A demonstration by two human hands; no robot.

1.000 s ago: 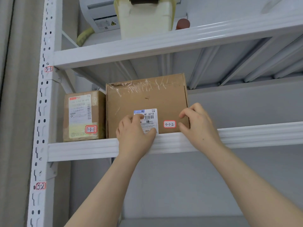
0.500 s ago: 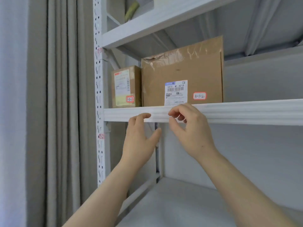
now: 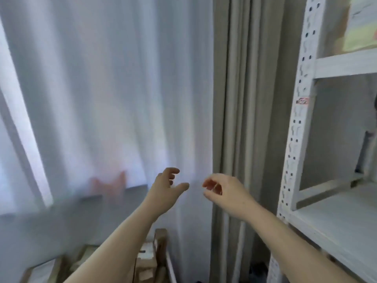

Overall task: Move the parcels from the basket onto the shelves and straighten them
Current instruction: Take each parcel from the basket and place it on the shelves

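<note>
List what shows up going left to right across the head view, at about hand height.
From the left: sheer white curtain → left hand → right hand → grey curtain → perforated shelf upright → white shelf board.

Left arm: bare, rising from the lower edge toward the middle of the view, forearm slanting up and right.
Left hand [image 3: 164, 189]: raised in the air, empty, fingers [image 3: 173, 172] loosely curled, thumb stretched out to the right.
Right arm: bare, coming in from the lower right, slanting up and left.
Right hand [image 3: 226, 190]: level with the left, near it but apart, empty, fingers loosely bent.
</note>
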